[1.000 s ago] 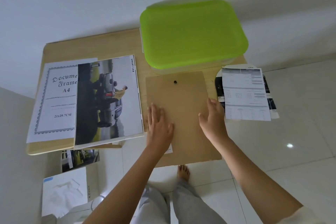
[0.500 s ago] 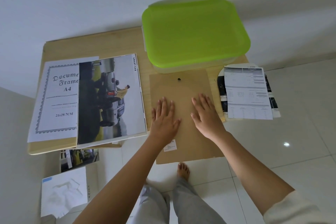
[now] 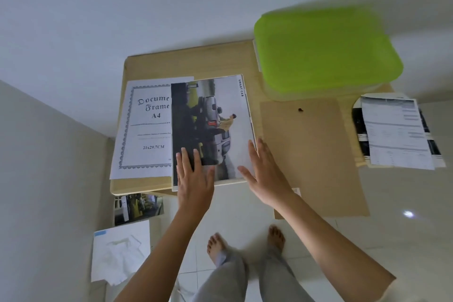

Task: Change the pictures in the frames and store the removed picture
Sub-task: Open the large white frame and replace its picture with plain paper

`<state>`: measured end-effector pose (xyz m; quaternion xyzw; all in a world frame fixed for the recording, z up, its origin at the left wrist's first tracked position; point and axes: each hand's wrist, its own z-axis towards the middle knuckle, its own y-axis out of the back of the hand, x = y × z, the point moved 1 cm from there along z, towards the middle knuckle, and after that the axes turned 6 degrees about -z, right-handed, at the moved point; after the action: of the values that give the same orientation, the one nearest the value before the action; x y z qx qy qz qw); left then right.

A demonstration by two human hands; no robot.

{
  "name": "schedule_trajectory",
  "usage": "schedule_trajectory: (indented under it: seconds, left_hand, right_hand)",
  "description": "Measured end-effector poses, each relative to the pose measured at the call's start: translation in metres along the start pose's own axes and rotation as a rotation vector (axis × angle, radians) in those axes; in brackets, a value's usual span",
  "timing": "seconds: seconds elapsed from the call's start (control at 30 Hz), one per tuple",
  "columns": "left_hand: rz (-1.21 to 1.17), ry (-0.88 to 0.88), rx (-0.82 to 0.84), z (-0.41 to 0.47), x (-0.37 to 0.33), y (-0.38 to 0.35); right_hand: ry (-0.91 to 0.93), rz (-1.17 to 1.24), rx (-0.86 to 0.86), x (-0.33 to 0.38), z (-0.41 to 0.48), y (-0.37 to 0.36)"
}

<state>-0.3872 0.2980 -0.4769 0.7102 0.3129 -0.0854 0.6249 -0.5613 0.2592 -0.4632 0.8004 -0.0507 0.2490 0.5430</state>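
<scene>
Looking down now on a small light-wood table (image 3: 196, 61) with rounded corners, sitting dead centre and set back against a plain white wall (image 3: 171, 7) from 10 round to 2 o'clock, with a soft shadow on it up at 1. Over at 8 and 9 o'clock, picking up a second pale wall face (image 3: 49, 179), greyer and dimmer, meeting the first along a slanting edge. Down through 3 to 6 o'clock, glossy off-white floor tiles (image 3: 404, 265) with thin grout lines, and catching one small bright glint of light (image 3: 408, 214) at 4.
</scene>
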Motion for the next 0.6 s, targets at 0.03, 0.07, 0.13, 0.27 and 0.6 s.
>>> schedule_trajectory:
  seconds: [0.03, 0.07, 0.13, 0.27, 0.6]
  left_hand:
    - [0.016, 0.001, 0.003, 0.001, 0.009, 0.003]
    - [0.026, -0.005, 0.013, 0.003, 0.016, 0.005]
    - [0.045, -0.051, 0.029, 0.008, 0.027, 0.006]
    - [0.098, -0.128, -0.011, 0.019, 0.040, 0.009]
    - [0.030, -0.164, 0.030, 0.025, 0.065, 0.010]
  right_hand:
    - [-0.003, -0.011, 0.008, 0.009, 0.003, -0.005]
    - [-0.010, -0.023, 0.009, 0.016, 0.007, -0.009]
    - [-0.043, -0.039, -0.003, 0.028, 0.013, -0.017]
    - [-0.136, -0.065, -0.041, 0.045, 0.026, -0.029]
    - [-0.342, -0.170, -0.194, 0.061, 0.045, -0.042]
